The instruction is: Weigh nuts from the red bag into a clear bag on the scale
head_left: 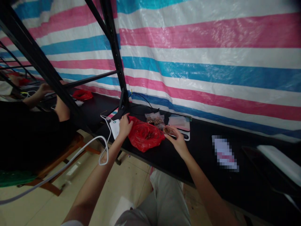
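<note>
Crinkled red plastic bag (145, 135) under left hand (125, 126)

red plastic bag (144, 136) | crumpled, open, brown contents | lying on black table edge (207, 157)

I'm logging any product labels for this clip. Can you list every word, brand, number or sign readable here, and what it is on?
No text can be read in this view.
White device by the left hand: a small dark mark, too small to read.
Paper on the black table: blurred out, unreadable.
Red bag, small packet in the right hand, striped tarp: no print visible.
</note>
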Demonstrator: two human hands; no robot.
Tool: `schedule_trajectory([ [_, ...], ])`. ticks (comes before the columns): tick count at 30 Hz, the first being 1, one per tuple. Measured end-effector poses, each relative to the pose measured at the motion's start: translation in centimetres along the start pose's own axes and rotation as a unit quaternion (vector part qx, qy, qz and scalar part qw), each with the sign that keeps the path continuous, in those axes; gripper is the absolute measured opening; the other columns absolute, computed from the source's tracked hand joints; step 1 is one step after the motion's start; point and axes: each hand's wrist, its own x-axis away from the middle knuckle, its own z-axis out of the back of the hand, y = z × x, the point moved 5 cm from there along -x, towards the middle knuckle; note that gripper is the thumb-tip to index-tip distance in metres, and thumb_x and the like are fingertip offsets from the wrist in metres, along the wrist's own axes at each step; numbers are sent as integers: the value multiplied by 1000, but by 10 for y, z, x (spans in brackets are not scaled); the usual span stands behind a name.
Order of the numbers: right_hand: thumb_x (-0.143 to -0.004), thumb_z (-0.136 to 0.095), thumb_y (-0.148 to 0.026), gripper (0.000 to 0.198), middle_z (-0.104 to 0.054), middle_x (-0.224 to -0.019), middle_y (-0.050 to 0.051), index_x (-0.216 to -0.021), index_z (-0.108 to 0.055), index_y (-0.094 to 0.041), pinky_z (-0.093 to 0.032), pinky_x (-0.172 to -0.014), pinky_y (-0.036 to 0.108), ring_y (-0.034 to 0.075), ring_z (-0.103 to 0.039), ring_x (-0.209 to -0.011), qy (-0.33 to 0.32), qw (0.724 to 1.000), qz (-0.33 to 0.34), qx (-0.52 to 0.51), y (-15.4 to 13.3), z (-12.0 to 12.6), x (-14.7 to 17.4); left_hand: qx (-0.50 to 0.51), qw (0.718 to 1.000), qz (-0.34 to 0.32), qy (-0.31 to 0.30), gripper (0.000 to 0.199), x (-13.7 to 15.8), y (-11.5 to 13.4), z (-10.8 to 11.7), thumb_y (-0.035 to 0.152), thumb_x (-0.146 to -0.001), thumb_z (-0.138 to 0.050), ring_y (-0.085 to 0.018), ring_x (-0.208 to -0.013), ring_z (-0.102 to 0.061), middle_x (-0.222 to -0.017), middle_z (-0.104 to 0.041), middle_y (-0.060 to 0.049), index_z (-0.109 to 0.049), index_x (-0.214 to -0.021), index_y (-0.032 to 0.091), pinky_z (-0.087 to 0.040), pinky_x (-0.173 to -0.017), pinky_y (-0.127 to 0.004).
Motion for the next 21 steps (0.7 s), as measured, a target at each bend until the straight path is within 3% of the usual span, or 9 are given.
schedule_trajectory([
  [2, -69, -66, -35, 42, -60, -112, 7, -108, -57, -22, -45, -88, 38, 22, -56, -103, 31, 999, -14, 15, 7, 33, -2, -59, 991, -117, 36, 43, 8, 42, 0, 16, -72, -50, -24, -111, -46, -117, -52, -11, -47, -115, 15, -34, -97, -40],
  [3, -68, -67, -35, 42, -60, -112, 8, -106, -57, -21, -45, -88, 39, 22, -57, -102, 51, 998, -23, 20, 13, 50, -4, -64, 982, -177, 8, 41, 14, 65, -11, 17, -75, -48, -22, -111, -46, -118, -51, -9, -46, -117, 16, -34, -96, -38],
  [5, -66, -67, -37, 44, -61, -110, 9, -105, -57, -20, -45, -88, 40, 23, -58, -100, 91, 994, -42, 43, 26, 85, -6, -74, 943, -300, -125, 34, 31, 109, -56, 25, -80, -47, -20, -109, -47, -115, -53, -6, -48, -114, 20, -36, -95, -34],
  [7, -64, -68, -39, 46, -62, -108, 10, -105, -57, -19, -45, -87, 42, 24, -58, -99, 113, 990, -57, 68, 37, 115, -8, -96, 893, -376, -229, 41, 44, 140, -113, 36, -80, -50, -20, -113, -44, -119, -51, -6, -45, -118, 21, -35, -95, -33],
  [10, -62, -68, -42, 49, -64, -105, 11, -104, -58, -18, -46, -86, 43, 25, -59, -99, 133, 983, -68, 103, 45, 147, -11, -173, 861, -359, -316, 61, 43, 154, -196, 47, -75, -55, -26, -116, -41, -126, -46, -13, -39, -125, 15, -35, -95, -38],
  [13, -61, -68, -44, 49, -66, -102, 11, -102, -59, -19, -48, -83, 43, 26, -60, -97, 137, 979, -66, 135, 46, 166, -14, -216, 856, -306, -355, 72, 32, 148, -249, 52, -69, -60, -30, -114, -43, -124, -48, -18, -41, -124, 10, -33, -95, -41],
  [16, -62, -66, -44, 47, -66, -101, 10, -102, -59, -20, -49, -81, 43, 25, -61, -95, 112, 978, -58, 167, 44, 173, -20, -211, 867, -293, -343, 69, 23, 143, -266, 49, -70, -60, -29, -115, -42, -123, -49, -16, -41, -124, 12, -32, -96, -43],
  [21, -62, -66, -40, 44, -66, -102, 8, -102, -60, -22, -49, -80, 42, 25, -61, -94, 88, 973, -55, 207, 40, 174, -36, -196, 864, -297, -357, 78, 21, 134, -265, 59, -64, -59, -29, -120, -37, -129, -43, -14, -39, -127, 18, -25, -100, -48],
])
